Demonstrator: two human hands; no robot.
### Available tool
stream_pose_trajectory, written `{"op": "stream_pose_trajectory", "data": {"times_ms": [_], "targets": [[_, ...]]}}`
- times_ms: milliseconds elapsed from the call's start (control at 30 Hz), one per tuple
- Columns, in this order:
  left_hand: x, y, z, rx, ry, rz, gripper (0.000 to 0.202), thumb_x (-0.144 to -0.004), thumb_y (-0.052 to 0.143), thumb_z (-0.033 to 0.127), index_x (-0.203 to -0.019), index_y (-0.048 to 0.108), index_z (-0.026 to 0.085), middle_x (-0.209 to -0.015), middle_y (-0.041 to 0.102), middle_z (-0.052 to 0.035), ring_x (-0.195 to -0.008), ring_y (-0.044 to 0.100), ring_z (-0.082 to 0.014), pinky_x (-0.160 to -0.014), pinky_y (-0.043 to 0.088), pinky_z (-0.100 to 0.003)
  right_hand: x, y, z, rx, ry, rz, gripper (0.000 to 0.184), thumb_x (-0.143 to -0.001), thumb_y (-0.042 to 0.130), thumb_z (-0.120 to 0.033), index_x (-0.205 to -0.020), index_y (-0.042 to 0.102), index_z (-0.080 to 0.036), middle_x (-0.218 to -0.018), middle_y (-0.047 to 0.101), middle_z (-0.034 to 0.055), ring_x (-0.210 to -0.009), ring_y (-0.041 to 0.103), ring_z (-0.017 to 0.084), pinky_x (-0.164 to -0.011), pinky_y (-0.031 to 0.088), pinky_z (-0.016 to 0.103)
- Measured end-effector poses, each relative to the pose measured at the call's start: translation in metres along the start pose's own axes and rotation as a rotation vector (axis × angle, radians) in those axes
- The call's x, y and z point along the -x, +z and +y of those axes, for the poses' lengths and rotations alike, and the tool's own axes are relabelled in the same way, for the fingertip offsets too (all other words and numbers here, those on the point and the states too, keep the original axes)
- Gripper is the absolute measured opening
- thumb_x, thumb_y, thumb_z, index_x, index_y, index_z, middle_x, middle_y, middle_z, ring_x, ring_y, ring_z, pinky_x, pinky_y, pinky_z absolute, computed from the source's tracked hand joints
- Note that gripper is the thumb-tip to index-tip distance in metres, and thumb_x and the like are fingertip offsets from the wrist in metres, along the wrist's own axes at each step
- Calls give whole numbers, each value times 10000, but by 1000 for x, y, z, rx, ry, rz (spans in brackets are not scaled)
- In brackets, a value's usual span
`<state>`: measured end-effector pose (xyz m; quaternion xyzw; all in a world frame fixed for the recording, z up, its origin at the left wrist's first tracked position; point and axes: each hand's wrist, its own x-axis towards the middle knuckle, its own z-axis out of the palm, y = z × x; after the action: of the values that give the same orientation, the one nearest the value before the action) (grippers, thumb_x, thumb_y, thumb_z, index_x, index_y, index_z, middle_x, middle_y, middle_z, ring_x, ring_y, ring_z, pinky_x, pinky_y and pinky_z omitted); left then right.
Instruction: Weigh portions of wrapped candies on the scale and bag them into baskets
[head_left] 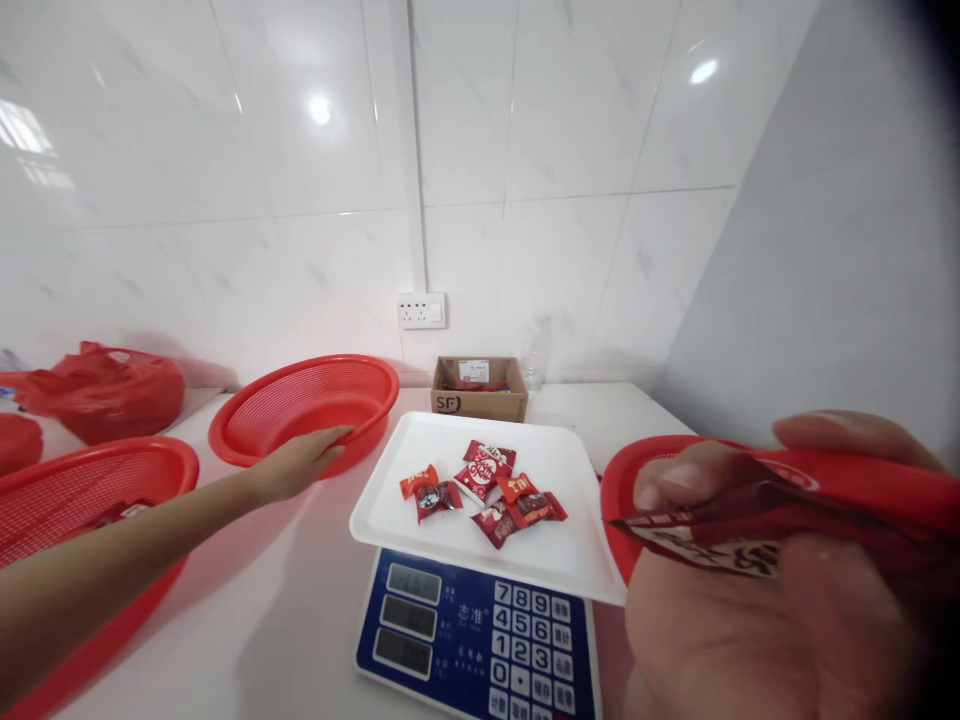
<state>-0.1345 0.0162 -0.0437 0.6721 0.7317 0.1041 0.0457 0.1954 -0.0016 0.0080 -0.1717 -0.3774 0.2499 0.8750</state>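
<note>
Head view: two hands working around a scale (480, 640).
Right hand (780, 600), at 4 o'clock, pinches a packet (720, 535); left hand (300, 465), fingers flat and apart, rests on the rim of the 11 o'clock basket (285, 415). The centre tray (555, 460) holds wrapped sweets (484, 490). Pressing that rim might tip the basket; a loose pinch might drop the packet.
</note>
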Motion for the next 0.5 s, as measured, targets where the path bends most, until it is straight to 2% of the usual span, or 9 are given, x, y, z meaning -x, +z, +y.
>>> {"op": "stream_pose_trajectory", "data": {"times_ms": [167,300,400,500], "targets": [[4,23,67,86,228,-6,534,-920,301,498,-1355,408,206,-1445,386,-87,-1337,332,-239,-1103,267,-400,-3,-2,0,-75,-10,-60,391,-651,695,-221,-1011,591,-334,-945,639,-45,-549,553,146,-471,457,334],[-3,48,112,272,464,-111,621,-885,445,499,-1406,315,188,-1460,339,-146,-1346,306,-273,-1104,273,-454,-4,-3,1,-88,-17,-43,395,-649,693,-207,-1013,594,-321,-939,643,-41,-561,559,143,-482,473,328],[-15,65,129,308,480,-101,752,-803,597,491,-1412,295,168,-1470,296,-189,-1348,284,-328,-1094,266,-504,-4,-2,1,-84,-20,-42,374,-639,695,-203,-980,601,-327,-912,641,-47,-549,554,141,-466,478,330],[-23,71,134,333,465,-60,755,-783,642,460,-1393,310,163,-1424,362,-194,-1302,359,-320,-1060,326,-472,-3,0,0,-64,-34,-23,357,-635,682,-202,-969,589,-289,-894,639,-36,-552,556,146,-437,466,327]]}}
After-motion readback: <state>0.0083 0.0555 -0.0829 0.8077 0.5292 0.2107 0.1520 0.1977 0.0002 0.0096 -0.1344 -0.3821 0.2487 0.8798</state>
